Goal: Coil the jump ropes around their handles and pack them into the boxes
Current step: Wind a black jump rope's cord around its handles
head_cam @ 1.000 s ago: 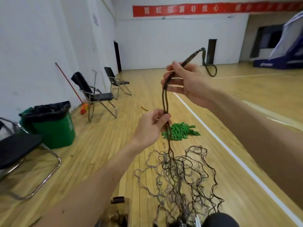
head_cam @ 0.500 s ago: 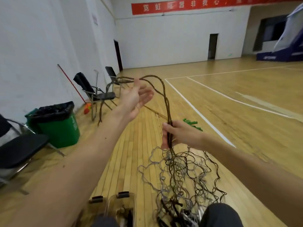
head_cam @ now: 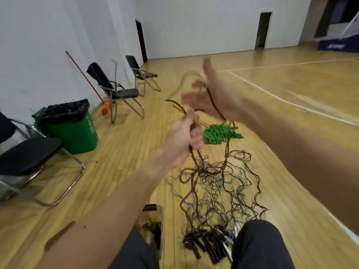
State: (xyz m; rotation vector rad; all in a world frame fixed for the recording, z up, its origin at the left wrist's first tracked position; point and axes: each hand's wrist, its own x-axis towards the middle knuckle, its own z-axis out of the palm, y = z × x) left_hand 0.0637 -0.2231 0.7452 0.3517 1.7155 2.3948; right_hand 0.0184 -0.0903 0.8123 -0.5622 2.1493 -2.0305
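A dark brown jump rope (head_cam: 196, 164) rises from a tangle of several ropes (head_cam: 231, 191) on the wooden floor. My left hand (head_cam: 182, 140) grips its doubled strands just above the tangle. A loop of the same rope arcs up and runs across my right hand (head_cam: 207, 96), which is higher and farther out, blurred by motion, with thumb and fingers spread. Black handles (head_cam: 209, 247) lie bunched between my knees. A clear plastic box (head_cam: 155, 216) with a dark coil inside stands by my left knee.
A pile of green pieces (head_cam: 219, 133) lies on the floor just beyond my hands. To the left stand a green bin with a black liner (head_cam: 75, 131), black folding chairs (head_cam: 29, 158) and a red-handled broom (head_cam: 85, 78) against the wall.
My left hand, stretched out open half a second ago, has come back and gripped the strands. My right hand has left its low grip and risen, fingers spread, with the rope over it.
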